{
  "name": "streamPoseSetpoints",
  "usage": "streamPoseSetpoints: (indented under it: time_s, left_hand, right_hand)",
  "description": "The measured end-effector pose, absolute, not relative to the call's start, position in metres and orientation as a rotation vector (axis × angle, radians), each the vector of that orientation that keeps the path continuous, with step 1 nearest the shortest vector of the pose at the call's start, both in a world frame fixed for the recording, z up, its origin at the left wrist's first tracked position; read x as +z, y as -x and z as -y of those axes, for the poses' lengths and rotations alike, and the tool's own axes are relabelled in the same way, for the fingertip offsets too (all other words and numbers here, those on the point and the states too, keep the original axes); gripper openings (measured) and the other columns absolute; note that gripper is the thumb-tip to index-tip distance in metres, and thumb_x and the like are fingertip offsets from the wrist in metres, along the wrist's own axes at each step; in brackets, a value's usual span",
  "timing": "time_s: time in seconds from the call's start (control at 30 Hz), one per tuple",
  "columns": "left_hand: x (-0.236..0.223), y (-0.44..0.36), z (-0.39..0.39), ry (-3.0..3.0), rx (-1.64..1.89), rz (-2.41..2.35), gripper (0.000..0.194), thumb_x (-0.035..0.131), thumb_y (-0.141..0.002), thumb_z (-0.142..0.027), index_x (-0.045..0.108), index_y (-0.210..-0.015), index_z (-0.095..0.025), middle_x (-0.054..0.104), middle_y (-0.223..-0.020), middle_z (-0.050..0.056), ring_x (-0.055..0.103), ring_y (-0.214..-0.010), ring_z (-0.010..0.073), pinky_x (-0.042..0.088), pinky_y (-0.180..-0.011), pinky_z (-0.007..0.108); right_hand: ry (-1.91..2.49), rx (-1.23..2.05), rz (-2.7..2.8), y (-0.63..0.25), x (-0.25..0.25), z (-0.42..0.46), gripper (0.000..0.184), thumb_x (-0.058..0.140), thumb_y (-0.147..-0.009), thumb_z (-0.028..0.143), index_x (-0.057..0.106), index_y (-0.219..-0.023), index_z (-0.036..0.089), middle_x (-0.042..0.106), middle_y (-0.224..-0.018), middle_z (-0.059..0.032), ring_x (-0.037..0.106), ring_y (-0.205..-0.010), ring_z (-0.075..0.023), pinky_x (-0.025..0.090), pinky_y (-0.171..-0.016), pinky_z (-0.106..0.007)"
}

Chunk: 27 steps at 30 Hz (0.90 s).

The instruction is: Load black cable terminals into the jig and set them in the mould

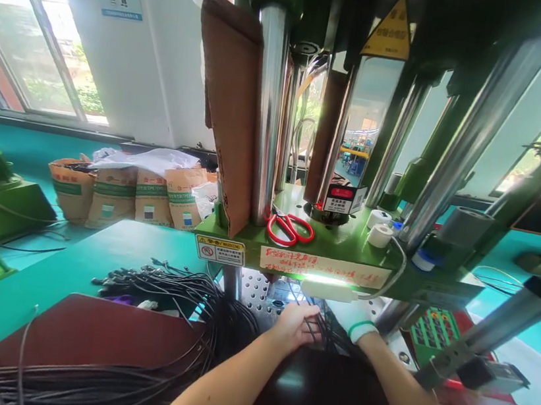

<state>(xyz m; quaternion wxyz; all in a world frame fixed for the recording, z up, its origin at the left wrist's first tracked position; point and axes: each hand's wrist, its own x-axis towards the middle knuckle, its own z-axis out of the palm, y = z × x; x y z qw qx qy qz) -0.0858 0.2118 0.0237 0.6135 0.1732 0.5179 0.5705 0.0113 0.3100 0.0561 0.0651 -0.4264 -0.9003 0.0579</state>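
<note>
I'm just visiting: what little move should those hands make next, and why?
Perhaps the left hand should ease the dark cables slightly toward the metal fixture beneath the green press. It is curled around some of them, and thin lengths run ahead toward that fixture; the gloved right hand is close by, though whether it holds anything is hidden.

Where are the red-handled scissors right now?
In the head view, near the centre, the red-handled scissors lie on the machine's green ledge, just right of the front-left steel column's foot and above the handwritten label.
</note>
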Motion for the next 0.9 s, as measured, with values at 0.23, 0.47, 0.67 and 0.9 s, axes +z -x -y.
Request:
streamPoseSetpoints:
  time_s: [0.23, 0.47, 0.67, 0.9]
  left_hand:
    - [0.031, 0.116, -0.211, -0.687, 1.322, -1.949, 0.029, 0.044, -0.081, -0.027, 0.041, -0.108, -0.017, 0.059, -0.083, 0.007, 0.060, -0.070, 0.0175, 0.045, -0.064, 0.030]
    - [0.032, 0.132, -0.216, -1.110, 0.944, -2.397, 0.029, 0.041, -0.078, -0.009, 0.051, -0.105, -0.008, 0.061, -0.091, 0.020, 0.056, -0.097, 0.0316, 0.037, -0.084, 0.042]
    - [0.028, 0.133, -0.216, -1.280, 0.759, -2.511, 0.033, 0.033, -0.081, -0.011, 0.049, -0.110, -0.008, 0.063, -0.085, 0.022, 0.059, -0.089, 0.0341, 0.040, -0.076, 0.044]
    - [0.025, 0.134, -0.213, -1.303, 0.755, -2.533, 0.035, 0.031, -0.085, -0.017, 0.046, -0.116, -0.010, 0.064, -0.082, 0.019, 0.061, -0.084, 0.0295, 0.041, -0.076, 0.040]
  right_hand:
    - [1.353, 0.114, 2.700, -0.009, 0.038, -0.317, 0.017, 0.048, -0.086, 0.026, 0.058, -0.095, 0.015, 0.059, -0.098, -0.0046, 0.056, -0.089, -0.0162, 0.046, -0.079, -0.037]
    - [1.362, 0.106, 2.650, -0.008, 0.031, -0.321, 0.020, 0.046, -0.087, 0.028, 0.059, -0.095, 0.015, 0.061, -0.097, -0.0056, 0.057, -0.087, -0.0157, 0.045, -0.079, -0.035]
    - [1.328, 0.103, 2.631, -0.003, 0.047, -0.307, 0.025, 0.043, -0.088, 0.033, 0.059, -0.097, 0.015, 0.061, -0.099, -0.0061, 0.057, -0.088, -0.0163, 0.044, -0.081, -0.037]
    - [1.228, 0.071, 2.689, 0.017, 0.053, -0.298, 0.026, 0.047, -0.086, 0.033, 0.056, -0.103, 0.016, 0.057, -0.107, -0.0072, 0.056, -0.091, -0.0171, 0.046, -0.080, -0.038]
